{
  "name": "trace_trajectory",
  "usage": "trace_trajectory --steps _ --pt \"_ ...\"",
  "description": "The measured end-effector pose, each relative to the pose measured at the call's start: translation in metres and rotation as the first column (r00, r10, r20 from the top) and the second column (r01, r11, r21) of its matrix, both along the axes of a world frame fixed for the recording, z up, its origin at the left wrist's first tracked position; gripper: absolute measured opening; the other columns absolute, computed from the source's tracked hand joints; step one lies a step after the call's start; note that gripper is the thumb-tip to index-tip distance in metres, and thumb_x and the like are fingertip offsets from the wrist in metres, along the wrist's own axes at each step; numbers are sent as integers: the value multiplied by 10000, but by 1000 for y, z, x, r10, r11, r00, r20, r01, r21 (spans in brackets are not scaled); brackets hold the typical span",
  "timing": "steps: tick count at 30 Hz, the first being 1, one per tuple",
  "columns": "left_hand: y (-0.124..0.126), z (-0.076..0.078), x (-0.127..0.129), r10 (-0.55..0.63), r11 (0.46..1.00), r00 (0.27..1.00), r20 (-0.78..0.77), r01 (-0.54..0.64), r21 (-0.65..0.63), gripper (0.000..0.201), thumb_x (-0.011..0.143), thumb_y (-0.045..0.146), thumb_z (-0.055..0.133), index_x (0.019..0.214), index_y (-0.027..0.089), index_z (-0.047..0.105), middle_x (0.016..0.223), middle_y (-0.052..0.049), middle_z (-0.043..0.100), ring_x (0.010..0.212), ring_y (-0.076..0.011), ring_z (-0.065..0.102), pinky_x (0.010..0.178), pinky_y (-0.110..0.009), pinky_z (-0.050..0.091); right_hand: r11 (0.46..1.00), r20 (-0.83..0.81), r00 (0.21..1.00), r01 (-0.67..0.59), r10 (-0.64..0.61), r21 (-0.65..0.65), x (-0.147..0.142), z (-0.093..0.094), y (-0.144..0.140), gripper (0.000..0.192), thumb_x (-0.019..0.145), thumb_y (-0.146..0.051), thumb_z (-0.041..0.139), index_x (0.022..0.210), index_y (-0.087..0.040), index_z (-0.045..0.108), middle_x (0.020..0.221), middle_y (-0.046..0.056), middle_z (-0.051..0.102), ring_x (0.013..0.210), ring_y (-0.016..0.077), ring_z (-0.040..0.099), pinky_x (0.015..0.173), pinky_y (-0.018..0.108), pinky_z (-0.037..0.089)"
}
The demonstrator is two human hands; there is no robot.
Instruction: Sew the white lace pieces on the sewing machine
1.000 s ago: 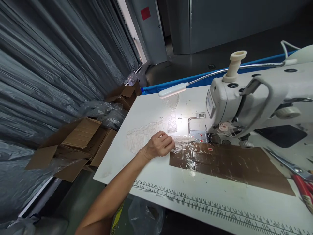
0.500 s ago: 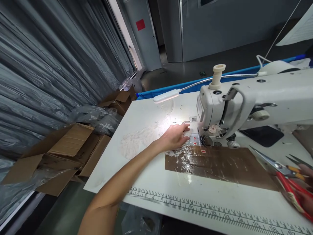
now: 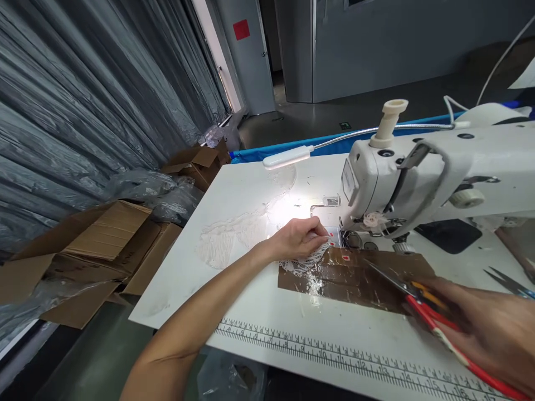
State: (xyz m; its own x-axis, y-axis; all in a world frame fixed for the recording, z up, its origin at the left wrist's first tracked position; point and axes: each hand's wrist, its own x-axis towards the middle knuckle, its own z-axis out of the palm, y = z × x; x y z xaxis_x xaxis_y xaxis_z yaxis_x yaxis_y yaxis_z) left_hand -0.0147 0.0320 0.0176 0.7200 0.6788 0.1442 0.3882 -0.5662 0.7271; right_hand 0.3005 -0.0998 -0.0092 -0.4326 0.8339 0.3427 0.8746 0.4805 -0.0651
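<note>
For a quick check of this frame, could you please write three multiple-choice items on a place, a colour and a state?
1. Where does the left hand rest?
A on the white lace by the needle
B on the ruler
C on a cardboard box

2. What colour are the handles of the scissors?
A blue
B red
C green

3. What state is the lamp in?
A unlit
B lit
C folded away

Answers: 1 A, fingers press the lace beside the sewing machine; 2 B, red handles show in the right hand; 3 B, a bright glow falls on the table.
</note>
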Motion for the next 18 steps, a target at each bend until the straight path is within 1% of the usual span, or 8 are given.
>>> trace_trajectory --steps 1,4,6,8,10,12,14,18 --pt "-1 -1 1 14 997 999 48 -10 -79 137 921 313 535 928 176 528 903 -58 669 847 -143 631 735 -305 512 1000 33 999 -4 3 22 -6 5 7 264 925 -447 348 1093 -298 488 505 -33 577 359 212 537 324 300 382" --pt "-4 -6 4 61 965 986 154 -18 -263 263 881 331 598 1075 184 499 932 -65 694 939 -165 647 834 -340 509 1000 147 989 -23 21 12 -17 12 27 337 928 -506 334 1054 -259 525 559 -20 596 408 238 560 360 318 346" --pt "-4 -10 6 76 942 976 203 -3 -336 397 860 348 631 1179 181 464 928 -62 699 984 -179 647 902 -365 488 999 190 981 -41 42 -6 -22 15 39 346 923 -534 355 943 -252 554 592 -4 611 448 248 577 390 316 310" --pt "-3 -11 7 92 923 972 218 -1 -385 468 847 364 650 1224 172 450 920 -63 697 983 -187 651 923 -378 475 998 211 975 -64 67 -19 -26 17 48 373 929 -547 362 858 -246 571 538 -4 579 429 244 560 409 309 254" --pt "-2 -12 6 94 905 973 212 5 -425 498 845 364 652 1250 166 439 936 -71 693 976 -190 653 912 -379 478 996 241 967 -84 87 -21 -32 22 53 418 944 -543 345 911 -222 611 452 -6 518 395 245 537 425 307 215" --pt "-1 -11 6 76 895 979 192 18 -446 505 853 347 640 1274 172 421 961 -77 689 980 -191 652 892 -380 487 995 276 955 -99 104 -31 -40 28 56 448 961 -513 332 1041 -185 626 424 -2 504 394 248 542 434 306 220" --pt "-1 -9 5 53 896 985 165 27 -444 495 864 324 623 1286 187 406 989 -81 687 986 -190 649 885 -385 494 994 287 952 -98 110 -53 -46 33 57 439 968 -481 334 1117 -177 614 510 28 586 452 256 585 444 310 264" --pt "0 -9 5 21 912 992 127 33 -410 489 877 316 604 1299 202 386 1035 -84 685 999 -181 645 896 -380 503 988 247 961 -102 129 -118 -49 36 60 397 955 -495 355 1106 -239 618 763 53 691 626 280 648 501 342 378"
